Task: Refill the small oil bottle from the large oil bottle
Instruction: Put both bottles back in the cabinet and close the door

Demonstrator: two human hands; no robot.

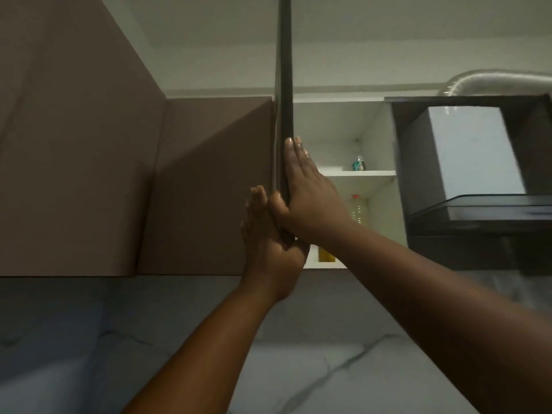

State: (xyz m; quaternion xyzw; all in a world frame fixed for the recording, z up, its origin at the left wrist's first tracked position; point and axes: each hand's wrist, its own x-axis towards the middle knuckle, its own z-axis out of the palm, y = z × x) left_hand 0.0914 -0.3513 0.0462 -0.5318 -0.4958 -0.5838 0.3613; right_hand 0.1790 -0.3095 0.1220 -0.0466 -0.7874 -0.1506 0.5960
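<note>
An upper cabinet door [283, 85] stands open, its edge toward me. My right hand [310, 195] lies with straight fingers on the door's inner face, and its thumb wraps round the edge. My left hand [268, 246] presses flat against the outer face, fingers pointing up. Inside the white cabinet, a clear bottle with a red cap [357, 209] stands behind my right wrist. Something yellow [326, 254] shows below that wrist; I cannot tell if it belongs to the same bottle. A small bottle with a teal label [358, 164] sits on the upper shelf [373, 173].
A black range hood [478, 210] with a silver duct [490, 82] hangs just right of the cabinet. Closed brown cabinet doors [209, 180] fill the left. A grey marbled wall [298, 354] lies below.
</note>
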